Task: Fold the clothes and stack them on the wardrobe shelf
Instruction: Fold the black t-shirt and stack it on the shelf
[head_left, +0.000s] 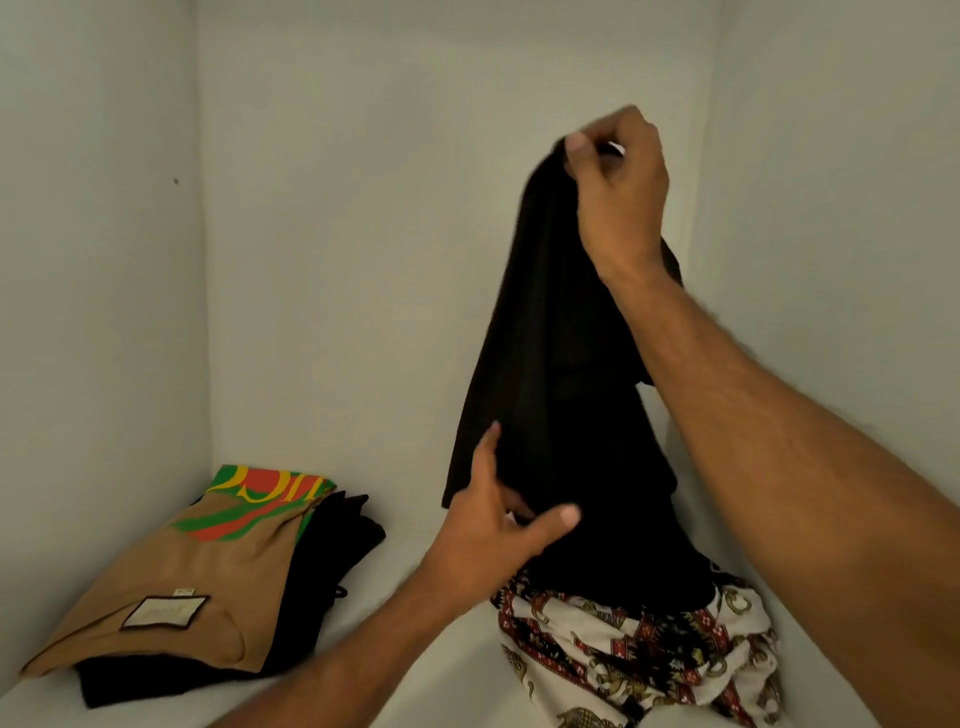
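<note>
A black garment (550, 364) hangs lifted inside the white wardrobe compartment. High up, my right hand (618, 192) pinches its top edge. Lower down, my left hand (498, 530) touches the cloth's lower left part, thumb and fingers spread against the fabric. The garment's bottom rests on a crumpled white patterned cloth (644, 654) with red, black and gold print, lying on the shelf (415, 597) at the right. At the left stands a folded stack: a tan shirt (176, 587) with a green, red and yellow print on top of folded black clothes (322, 561).
White walls close the compartment at the left (93, 260), back (363, 234) and right (841, 208). A strip of bare shelf runs between the folded stack and the crumpled pile.
</note>
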